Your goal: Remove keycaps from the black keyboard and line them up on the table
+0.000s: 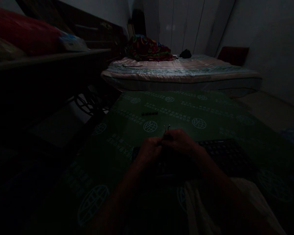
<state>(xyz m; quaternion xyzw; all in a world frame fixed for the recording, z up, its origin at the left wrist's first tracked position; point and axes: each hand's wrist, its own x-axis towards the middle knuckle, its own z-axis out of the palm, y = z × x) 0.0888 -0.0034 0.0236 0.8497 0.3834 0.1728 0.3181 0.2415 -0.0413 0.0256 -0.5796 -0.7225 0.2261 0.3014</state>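
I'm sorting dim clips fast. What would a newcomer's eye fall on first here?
The left hand and right hand meet at the centre, closed together on a small metal wire piece, over a green cloth printed with globes. Behind them, the lit striped mattress bears a bright bundle of cloth; a dark keyboard lies beside the right hand.

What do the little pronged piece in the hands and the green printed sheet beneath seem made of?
The pronged piece: probably thin bare metal wire, since its two tips catch pale glints above the right hand; too dim to be sure. The green sheet: likely woven plastic or coated cloth, matte, lying flat with printed white globes and lettering.
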